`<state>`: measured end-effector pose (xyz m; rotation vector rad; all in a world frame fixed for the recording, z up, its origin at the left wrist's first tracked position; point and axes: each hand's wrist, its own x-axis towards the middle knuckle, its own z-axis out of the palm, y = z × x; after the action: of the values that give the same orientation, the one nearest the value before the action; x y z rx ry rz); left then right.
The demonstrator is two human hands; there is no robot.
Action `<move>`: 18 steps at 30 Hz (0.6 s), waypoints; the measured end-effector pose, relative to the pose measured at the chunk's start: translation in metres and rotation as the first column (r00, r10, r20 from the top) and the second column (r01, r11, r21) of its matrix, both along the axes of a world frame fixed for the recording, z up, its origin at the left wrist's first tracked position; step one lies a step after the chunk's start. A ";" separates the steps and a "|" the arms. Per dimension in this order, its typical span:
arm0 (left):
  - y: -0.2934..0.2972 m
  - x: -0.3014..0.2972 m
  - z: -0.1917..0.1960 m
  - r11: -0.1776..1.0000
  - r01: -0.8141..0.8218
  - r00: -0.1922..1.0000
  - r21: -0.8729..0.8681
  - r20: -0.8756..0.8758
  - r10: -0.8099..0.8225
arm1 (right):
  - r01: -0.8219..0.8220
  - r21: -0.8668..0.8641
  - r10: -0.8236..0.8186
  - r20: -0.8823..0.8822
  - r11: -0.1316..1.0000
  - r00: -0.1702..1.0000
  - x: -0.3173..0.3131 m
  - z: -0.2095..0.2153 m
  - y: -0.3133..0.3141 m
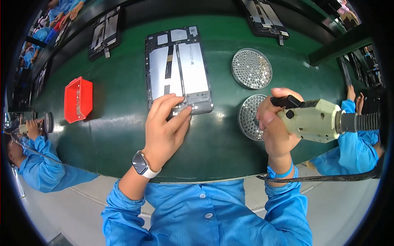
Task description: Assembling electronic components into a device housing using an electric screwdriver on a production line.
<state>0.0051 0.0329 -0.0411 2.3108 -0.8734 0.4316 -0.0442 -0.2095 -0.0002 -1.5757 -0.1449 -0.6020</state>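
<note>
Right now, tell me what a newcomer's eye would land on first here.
First, the opened tablet chassis lying at the centre of the green belt, with the left hand pressing its fingers on the lower edge. Next, the right hand gripping a cream electric screwdriver over the nearer of two round screw trays. At far left sits a bright red bin.

Site: electronics assembly line.
Evidence: green conveyor belt; opened tablets along it; blue-smocked workers beside it; screw trays on it.
</note>
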 end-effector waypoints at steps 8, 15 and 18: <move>-0.003 -0.006 -0.001 0.999 -0.031 1.000 0.034 -0.005 0.031 | -0.026 -0.037 0.025 -0.030 0.999 0.999 -0.004 0.005 -0.002; -0.007 -0.008 0.003 0.991 -0.058 0.997 0.122 0.049 0.052 | -0.032 -0.047 0.030 -0.042 0.998 0.999 -0.004 0.006 -0.002; -0.013 -0.008 0.006 0.990 -0.067 0.998 0.121 0.025 0.065 | -0.028 -0.064 0.025 -0.043 0.998 0.999 -0.004 0.006 -0.004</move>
<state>-0.0030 0.0199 -0.0348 2.4564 -0.8565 0.4426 -0.0487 -0.2133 0.0057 -1.6457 -0.1551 -0.5481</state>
